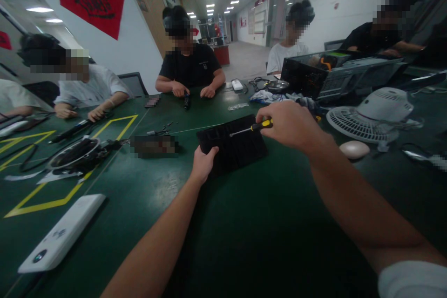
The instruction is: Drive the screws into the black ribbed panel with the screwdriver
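Note:
A flat black rectangular case or panel (240, 153) lies on the green table in front of me; its details are too dark to make out. My left hand (205, 164) grips its near left edge, thumb on top and the other fingers mostly hidden below. In my right hand (289, 125) is a screwdriver (261, 125) with a yellow and black handle. Its metal shaft points left, and the tip is over the middle of the panel. Whether the tip touches the surface, I cannot tell.
On the right are a white fan (370, 114), a pale oval object (354, 150) and an opened computer case (335, 77). A white device (63, 233) lies at the near left. Cables and a round black part (75, 153) sit farther left. Several people (190, 70) sit around the table.

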The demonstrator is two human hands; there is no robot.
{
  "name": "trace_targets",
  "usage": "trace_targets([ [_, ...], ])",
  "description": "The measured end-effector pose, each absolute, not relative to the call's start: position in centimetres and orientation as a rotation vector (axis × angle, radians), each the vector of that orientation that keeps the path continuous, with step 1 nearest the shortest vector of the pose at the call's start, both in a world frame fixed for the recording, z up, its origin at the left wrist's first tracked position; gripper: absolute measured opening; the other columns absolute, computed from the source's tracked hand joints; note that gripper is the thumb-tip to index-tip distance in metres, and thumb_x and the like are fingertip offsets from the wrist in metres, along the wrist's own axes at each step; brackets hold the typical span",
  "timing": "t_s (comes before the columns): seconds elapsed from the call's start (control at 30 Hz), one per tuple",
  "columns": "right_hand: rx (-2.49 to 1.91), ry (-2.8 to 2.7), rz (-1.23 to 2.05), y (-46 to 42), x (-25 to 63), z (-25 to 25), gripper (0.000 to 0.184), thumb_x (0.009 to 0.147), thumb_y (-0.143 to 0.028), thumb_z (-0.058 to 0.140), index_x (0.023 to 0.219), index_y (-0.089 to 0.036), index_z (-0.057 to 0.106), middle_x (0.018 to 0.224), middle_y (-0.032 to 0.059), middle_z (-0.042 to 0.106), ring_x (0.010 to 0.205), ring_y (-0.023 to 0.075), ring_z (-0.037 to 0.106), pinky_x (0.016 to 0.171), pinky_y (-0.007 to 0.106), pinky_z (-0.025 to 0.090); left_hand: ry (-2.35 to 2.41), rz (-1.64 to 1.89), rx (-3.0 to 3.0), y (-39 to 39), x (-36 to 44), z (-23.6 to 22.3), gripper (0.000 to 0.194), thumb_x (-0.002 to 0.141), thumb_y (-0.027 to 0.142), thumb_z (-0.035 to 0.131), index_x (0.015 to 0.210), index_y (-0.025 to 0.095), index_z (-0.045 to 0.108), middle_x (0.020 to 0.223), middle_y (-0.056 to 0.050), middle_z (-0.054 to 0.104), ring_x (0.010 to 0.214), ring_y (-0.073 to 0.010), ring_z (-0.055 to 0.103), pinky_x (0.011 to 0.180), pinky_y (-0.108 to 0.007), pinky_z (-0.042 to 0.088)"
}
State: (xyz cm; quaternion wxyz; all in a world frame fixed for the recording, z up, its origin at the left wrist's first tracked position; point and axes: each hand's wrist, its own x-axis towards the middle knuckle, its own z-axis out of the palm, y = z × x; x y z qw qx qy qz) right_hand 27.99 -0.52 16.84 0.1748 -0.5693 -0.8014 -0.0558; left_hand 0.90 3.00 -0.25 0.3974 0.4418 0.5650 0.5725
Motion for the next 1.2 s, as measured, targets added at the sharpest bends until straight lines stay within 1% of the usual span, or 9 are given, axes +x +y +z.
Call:
trace_targets([
  [0.4,-1.596,-2.292,-0.13,-0.08,27.68,16.21,0.028,0.086,-0.022,0.072,0.111,-0.026,0.085,0.111,0.0096,0.083,0.105,0.0333,0.073,0.08,0.042,0.049,1.431,1.442,1.113,3.0,0.96,-0.22,0.036,0.074,0.031,0.085,0.105,0.018,0.073,0.106,-0.011,0.08,0.099,-0.0292,0.077,0.098,-0.047,0.061],
  [0.67,-1.572,-2.305,-0.122,-0.19,27.79,16.15,0.026,0.086,-0.022,0.073,0.109,-0.027,0.085,0.111,0.0088,0.083,0.106,0.0334,0.073,0.08,0.041,0.05,1.435,1.441,1.101,3.06,0.94,-0.35,0.039,0.071,0.034,0.086,0.103,0.017,0.073,0.102,-0.01,0.08,0.094,-0.0276,0.076,0.097,-0.047,0.06],
  [0.8,-1.571,-2.301,-0.138,-0.12,27.77,16.05,0.027,0.086,-0.022,0.073,0.11,-0.028,0.085,0.111,0.0082,0.082,0.106,0.033,0.073,0.08,0.041,0.05,1.432,1.441,1.098,3.08,0.9,-0.3,0.04,0.07,0.034,0.087,0.104,0.018,0.073,0.104,-0.01,0.08,0.096,-0.0289,0.076,0.098,-0.048,0.06],
  [1.03,-1.59,-2.297,-0.152,-0.16,27.62,16.04,0.029,0.086,-0.021,0.072,0.111,-0.027,0.085,0.113,0.0088,0.082,0.108,0.0345,0.073,0.08,0.043,0.05,1.422,1.446,1.113,3.15,0.87,-0.44,0.037,0.072,0.034,0.085,0.104,0.018,0.073,0.106,-0.011,0.08,0.098,-0.0289,0.076,0.099,-0.048,0.06],
  [1.2,-1.593,-2.283,-0.148,-0.31,27.52,16.15,0.029,0.086,-0.024,0.069,0.11,-0.027,0.086,0.115,0.0102,0.081,0.108,0.0352,0.073,0.08,0.044,0.053,1.437,1.443,1.088,3.05,0.9,-0.29,0.039,0.071,0.033,0.086,0.104,0.018,0.073,0.108,-0.011,0.08,0.1,-0.0295,0.076,0.101,-0.049,0.06],
])
